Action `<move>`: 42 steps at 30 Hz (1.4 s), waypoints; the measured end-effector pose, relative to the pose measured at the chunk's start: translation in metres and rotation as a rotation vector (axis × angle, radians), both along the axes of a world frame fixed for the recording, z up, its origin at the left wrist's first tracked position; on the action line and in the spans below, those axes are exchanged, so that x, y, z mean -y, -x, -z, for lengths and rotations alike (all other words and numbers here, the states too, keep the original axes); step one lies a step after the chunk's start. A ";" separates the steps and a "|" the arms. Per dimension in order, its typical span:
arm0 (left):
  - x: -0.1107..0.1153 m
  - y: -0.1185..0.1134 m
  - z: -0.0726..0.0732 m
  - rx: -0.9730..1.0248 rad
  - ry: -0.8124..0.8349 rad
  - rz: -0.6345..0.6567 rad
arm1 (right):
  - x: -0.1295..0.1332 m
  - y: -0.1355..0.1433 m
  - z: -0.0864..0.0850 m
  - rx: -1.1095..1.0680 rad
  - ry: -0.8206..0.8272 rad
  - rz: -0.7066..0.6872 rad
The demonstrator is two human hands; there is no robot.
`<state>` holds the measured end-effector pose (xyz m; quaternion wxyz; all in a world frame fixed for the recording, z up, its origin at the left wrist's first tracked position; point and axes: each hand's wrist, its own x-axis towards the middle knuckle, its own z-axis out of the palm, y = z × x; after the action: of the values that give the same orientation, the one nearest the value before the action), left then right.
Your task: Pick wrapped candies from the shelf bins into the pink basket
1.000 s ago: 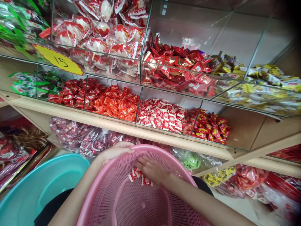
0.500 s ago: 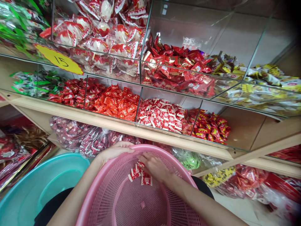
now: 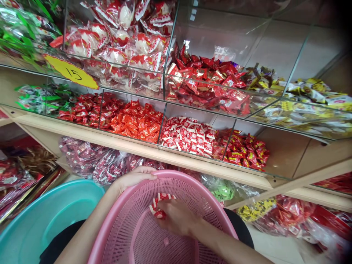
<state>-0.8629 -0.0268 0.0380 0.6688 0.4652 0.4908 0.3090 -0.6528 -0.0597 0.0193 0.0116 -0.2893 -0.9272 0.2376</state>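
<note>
A pink mesh basket [image 3: 194, 180] is tilted in front of me, its floor mostly bare. My left hand [image 3: 137, 178] grips its far rim at the left, fingers wrapped over the edge. Inside the basket, my right hand [image 3: 176, 216] is closed round several small red-and-white candy packets [image 3: 162, 198], which stick out past its fingertips near the far wall. Part of the packets is hidden under the fingers.
Beyond the basket, a glass-fronted shelf [image 3: 203, 161] holds red-and-white packets [image 3: 189, 135] and other candies. A turquoise tub [image 3: 74, 190] stands at the left. Bagged candies [image 3: 291, 209] lie low at the right. A yellow tag [image 3: 71, 72] hangs above.
My right hand has moved down and toward me inside the basket, and its fingers have closed on the packets. My left hand keeps its place on the rim.
</note>
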 end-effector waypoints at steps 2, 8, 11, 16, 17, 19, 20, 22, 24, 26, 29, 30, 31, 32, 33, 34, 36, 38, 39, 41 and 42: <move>0.001 -0.001 -0.001 0.015 0.009 -0.002 | 0.005 0.002 0.002 0.009 0.008 -0.022; 0.002 -0.001 -0.005 0.056 -0.009 0.048 | 0.011 0.004 0.010 0.042 -0.020 -0.051; 0.003 0.000 -0.006 0.022 -0.043 0.041 | 0.013 0.005 0.012 0.081 -0.028 -0.054; 0.002 0.002 -0.006 0.002 -0.076 0.049 | 0.013 0.007 0.010 0.068 -0.021 -0.019; 0.003 0.002 -0.006 0.004 -0.071 0.044 | 0.013 0.007 0.009 0.057 -0.023 -0.015; 0.003 0.001 -0.007 0.016 -0.052 0.028 | 0.012 0.007 0.009 0.035 -0.026 -0.012; 0.004 0.001 -0.008 0.026 -0.044 0.021 | 0.012 0.006 0.009 0.027 -0.027 -0.012; 0.004 0.000 -0.009 0.044 -0.038 0.015 | 0.013 0.006 0.012 0.020 -0.029 -0.016; 0.005 0.000 -0.009 0.051 -0.040 0.016 | 0.013 0.006 0.017 0.018 -0.033 -0.023; 0.005 0.001 -0.009 0.053 -0.043 0.020 | 0.015 0.007 0.021 0.016 -0.044 -0.011; 0.005 0.002 -0.008 0.045 -0.051 0.034 | 0.020 0.012 0.020 0.018 -0.070 0.056; 0.005 0.002 -0.008 0.038 -0.058 0.038 | 0.023 0.015 0.017 0.024 -0.084 0.082; 0.005 0.002 -0.008 0.029 -0.066 0.043 | 0.026 0.018 0.014 0.034 -0.097 0.102; 0.006 0.003 -0.008 0.021 -0.073 0.047 | 0.029 0.021 0.011 0.050 -0.105 0.116; 0.006 0.003 -0.008 0.016 -0.078 0.049 | 0.033 0.024 0.009 0.069 -0.108 0.127; 0.006 0.003 -0.007 0.014 -0.076 0.052 | 0.036 0.027 0.007 0.091 -0.104 0.135; 0.005 0.003 -0.005 0.016 -0.065 0.055 | 0.041 0.032 0.007 0.138 -0.077 0.150; 0.004 0.004 -0.002 0.017 -0.048 0.054 | 0.046 0.036 0.010 0.167 -0.058 0.167; 0.004 0.004 0.000 0.015 -0.045 0.053 | 0.047 0.037 0.013 0.174 -0.058 0.171; 0.003 0.005 0.003 0.013 -0.051 0.041 | 0.049 0.039 0.018 0.180 -0.077 0.175; 0.002 0.005 0.004 0.010 -0.054 0.039 | 0.050 0.040 0.021 0.179 -0.090 0.170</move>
<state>-0.8679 -0.0289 0.0344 0.6643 0.4911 0.4697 0.3114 -0.6923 -0.1101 -0.0013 -0.0379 -0.3860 -0.9065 0.1671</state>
